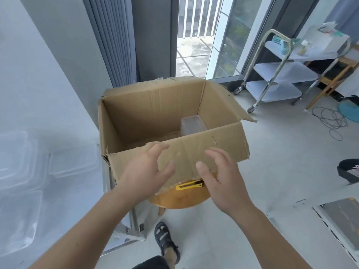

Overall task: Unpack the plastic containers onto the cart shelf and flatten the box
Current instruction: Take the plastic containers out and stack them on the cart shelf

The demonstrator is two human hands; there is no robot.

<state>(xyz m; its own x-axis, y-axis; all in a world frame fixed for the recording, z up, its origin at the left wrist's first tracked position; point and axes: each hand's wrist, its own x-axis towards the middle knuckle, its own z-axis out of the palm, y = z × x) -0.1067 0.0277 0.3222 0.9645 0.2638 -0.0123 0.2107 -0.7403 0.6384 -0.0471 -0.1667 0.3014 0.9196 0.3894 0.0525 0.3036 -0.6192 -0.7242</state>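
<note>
An open cardboard box (155,113) holding stacked plastic containers (192,124) is faced by the left hand (144,172) and the right hand (223,179), held empty with fingers spread before its near flap.

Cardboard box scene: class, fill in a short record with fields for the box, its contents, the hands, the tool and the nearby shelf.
box: cardboard box, open, on a round wooden stool
contents: stack of clear plastic containers at the right
left hand: open, at near flap
right hand: open, at near flap
tool: yellow utility knife on stool
shelf at left: clear containers
</note>
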